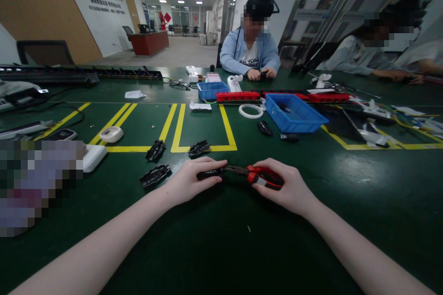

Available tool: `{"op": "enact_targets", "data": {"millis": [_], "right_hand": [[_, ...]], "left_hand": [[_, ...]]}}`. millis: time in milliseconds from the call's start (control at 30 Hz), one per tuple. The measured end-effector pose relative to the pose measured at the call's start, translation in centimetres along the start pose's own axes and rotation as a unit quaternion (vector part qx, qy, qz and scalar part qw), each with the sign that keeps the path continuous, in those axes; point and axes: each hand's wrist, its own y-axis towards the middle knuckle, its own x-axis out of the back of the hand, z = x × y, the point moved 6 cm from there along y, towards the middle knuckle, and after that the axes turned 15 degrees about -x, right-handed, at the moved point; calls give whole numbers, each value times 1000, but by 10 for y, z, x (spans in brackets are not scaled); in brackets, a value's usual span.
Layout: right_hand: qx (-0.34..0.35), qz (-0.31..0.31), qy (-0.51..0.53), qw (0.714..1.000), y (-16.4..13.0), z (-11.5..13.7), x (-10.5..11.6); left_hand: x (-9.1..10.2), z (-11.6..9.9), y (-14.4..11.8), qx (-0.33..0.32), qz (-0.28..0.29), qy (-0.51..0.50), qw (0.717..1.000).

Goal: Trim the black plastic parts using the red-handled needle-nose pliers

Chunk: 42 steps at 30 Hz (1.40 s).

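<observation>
My right hand point(285, 184) was closed around the red-and-black handles of a pair of pliers point(254, 175), whose dark nose pointed left toward my other hand. My left hand point(194, 177) lay palm down, its fingers point(214, 164) curled over a small black plastic part point(208, 174) and pinning it to the table; the plier tip met this part at its right end, though whether the tip actually gripped it could not be told. Both hands rested on the dark green table point(242, 249), just nearer to me than a yellow-taped rectangle point(204, 148).

Three similar black parts lay to the left of my left hand: one point(155, 175) just beside my wrist, one point(155, 150) on the yellow line beyond it, and one point(199, 148) on the lower edge of the rectangle. Farther left sat a white oval piece point(111, 134) and a flat white object point(93, 156). Beyond the rectangle to the right stood a large blue bin point(294, 113), with a white ring point(251, 110) and a further black part point(265, 128) near it, a smaller blue bin point(212, 90) behind, and a long red strip point(238, 97) between the two bins. Across the table a person in a light blue top point(249, 53) held something small in both hands; another person's sleeve point(360, 60) rested on the table at far right.
</observation>
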Motion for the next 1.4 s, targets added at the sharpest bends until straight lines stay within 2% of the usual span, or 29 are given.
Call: {"op": "enact_targets", "data": {"millis": [233,433,700,1100,1400], "right_hand": [[-23,13,4,1000,2,-3,-2],[-31,32,-1,999,1,1,-5],[-29,45,-4,999,0,4,-7],[-8,40,-22,999,-1,4,-8],[36,-3,-79,996,-6,12,-4]], "left_hand": [[1,-1,2,-1,-19,27,999],[-2,12,-1,68,-35,10,997],[-1,21,-1,100,-25,14,995],[-2,24,-2,86,-8,14,996],[-2,23,-1,70,-9,29,997]]}}
